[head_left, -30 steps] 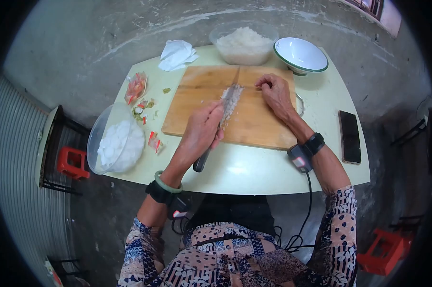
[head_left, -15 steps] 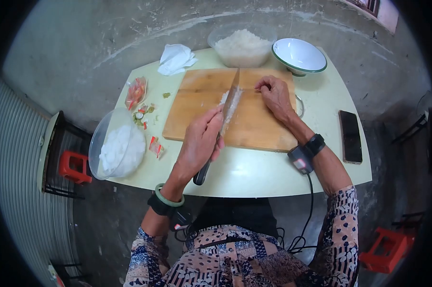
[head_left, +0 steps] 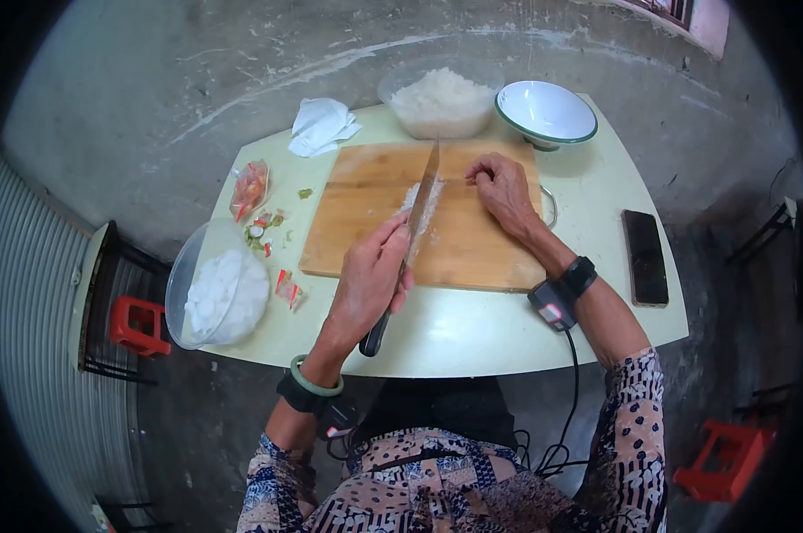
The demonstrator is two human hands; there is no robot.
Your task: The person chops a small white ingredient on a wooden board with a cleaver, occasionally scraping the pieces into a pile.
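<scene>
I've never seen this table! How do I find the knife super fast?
Look at the pale table, then the big wooden board on it. At the board's near edge, the left hand grips the knife. Unlike the crumbly white bits beside it, the knife has one long, pointed blade and a black handle.
</scene>
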